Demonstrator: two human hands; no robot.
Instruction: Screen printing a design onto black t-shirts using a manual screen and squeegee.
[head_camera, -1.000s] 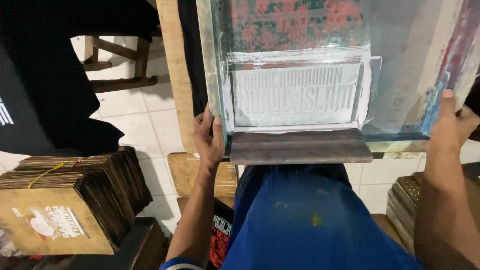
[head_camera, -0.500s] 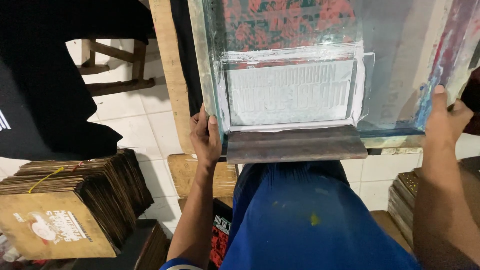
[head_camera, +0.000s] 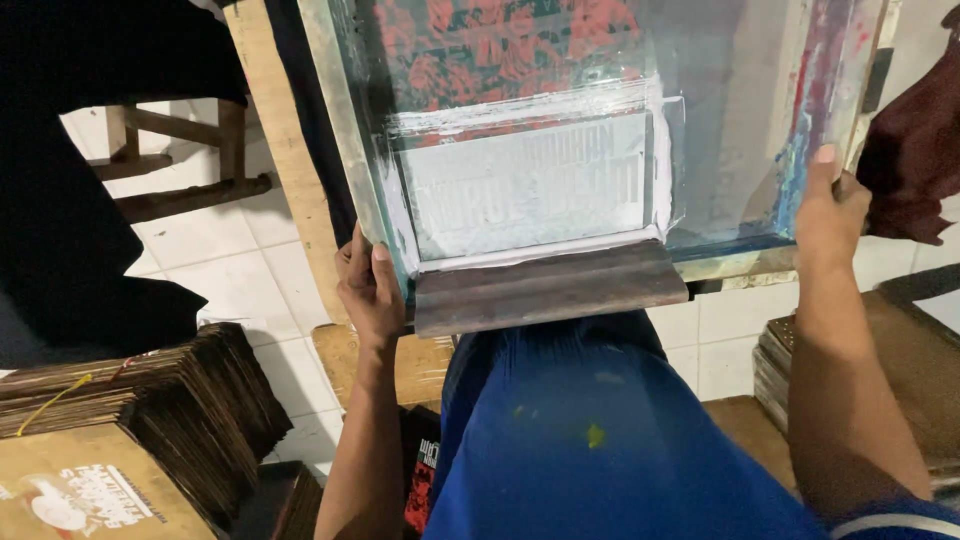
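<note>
While the printing screen frame (head_camera: 600, 150) lies flat over black cloth, left hand (head_camera: 370, 290) clasped around its near left corner, right hand (head_camera: 825, 215) closed on the near right edge, wooden squeegee (head_camera: 550, 288) resting along the front, white ink on the mesh, stacked cardboard sleeves (head_camera: 130, 420) lower left.

Bare forearms, a blue garment (head_camera: 600, 450) flecked with paint, and a white-striped blue sleeve (head_camera: 890, 520).

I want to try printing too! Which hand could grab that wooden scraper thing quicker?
Probably the left hand: it grips the screen frame right beside the squeegee. The right hand holds the far side, farther away.
</note>
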